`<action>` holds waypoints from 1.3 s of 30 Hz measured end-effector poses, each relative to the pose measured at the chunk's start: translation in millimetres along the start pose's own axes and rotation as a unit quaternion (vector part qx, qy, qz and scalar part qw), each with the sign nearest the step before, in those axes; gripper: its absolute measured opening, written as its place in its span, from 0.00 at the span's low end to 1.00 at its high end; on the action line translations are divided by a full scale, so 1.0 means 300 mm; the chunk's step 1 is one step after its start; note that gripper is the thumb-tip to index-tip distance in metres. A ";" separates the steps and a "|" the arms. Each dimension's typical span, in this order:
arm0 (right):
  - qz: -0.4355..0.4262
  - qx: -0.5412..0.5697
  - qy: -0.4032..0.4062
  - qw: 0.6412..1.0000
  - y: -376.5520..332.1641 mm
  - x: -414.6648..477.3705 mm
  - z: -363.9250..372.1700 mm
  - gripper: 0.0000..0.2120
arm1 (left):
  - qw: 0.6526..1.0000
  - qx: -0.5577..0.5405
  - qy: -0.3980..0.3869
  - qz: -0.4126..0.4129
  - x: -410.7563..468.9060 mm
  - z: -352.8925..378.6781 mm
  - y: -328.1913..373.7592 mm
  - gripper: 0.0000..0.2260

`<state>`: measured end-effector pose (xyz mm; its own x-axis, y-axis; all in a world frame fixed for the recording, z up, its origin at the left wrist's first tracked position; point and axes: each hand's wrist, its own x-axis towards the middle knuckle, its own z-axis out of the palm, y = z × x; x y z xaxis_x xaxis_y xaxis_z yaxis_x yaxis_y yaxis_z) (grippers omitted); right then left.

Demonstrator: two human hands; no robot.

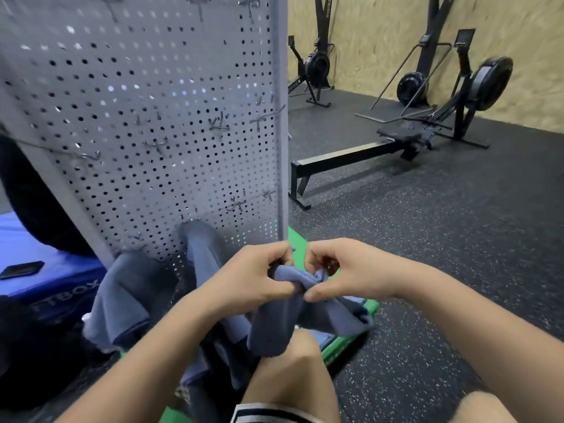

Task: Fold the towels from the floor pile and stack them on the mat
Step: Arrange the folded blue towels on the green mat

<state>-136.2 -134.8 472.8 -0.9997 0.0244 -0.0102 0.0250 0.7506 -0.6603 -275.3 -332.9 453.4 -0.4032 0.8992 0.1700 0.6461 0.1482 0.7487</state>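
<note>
Both hands pinch the top edge of a blue-grey towel [276,325] that hangs bunched above my knee. My left hand [256,279] grips its left part and my right hand [351,270] grips its right part, the fingertips nearly touching. Under the towel lies the green mat [370,308], with a lighter blue towel [325,337] lying flat on it. Several more blue-grey towels [122,300] hang or slump against the foot of the grey pegboard to the left.
A tall grey pegboard panel [152,117] with metal hooks stands right ahead. A blue foam box [45,270] with a dark phone [21,269] on it sits at left. A rowing machine [396,148] and other gym machines stand on the speckled rubber floor [457,239] at right.
</note>
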 end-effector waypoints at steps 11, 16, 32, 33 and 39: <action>-0.041 0.089 0.062 0.993 -0.077 0.202 0.066 0.09 | 0.994 -0.042 0.086 -0.047 0.012 -0.204 -0.035 0.08; -0.039 0.056 0.190 0.979 -0.107 0.376 0.055 0.06 | 0.982 -0.039 0.155 -0.097 0.046 -0.330 -0.071 0.04; -0.084 -0.318 0.369 0.869 -0.056 0.653 0.176 0.05 | 0.935 0.267 0.204 -0.117 0.177 -0.336 -0.245 0.05; -0.093 -0.307 0.362 0.875 -0.050 0.650 0.181 0.04 | 0.938 0.263 0.190 -0.121 0.177 -0.331 -0.245 0.05; -0.110 -0.290 0.292 0.905 -0.013 0.557 0.161 0.12 | 0.928 0.265 0.259 -0.035 0.175 -0.320 -0.199 0.07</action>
<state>-303.7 -165.5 437.3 -0.8104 0.0502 0.5838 -0.0036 0.9959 -0.0906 -397.3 -334.0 479.1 -0.6241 0.5823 0.5211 0.7800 0.5034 0.3718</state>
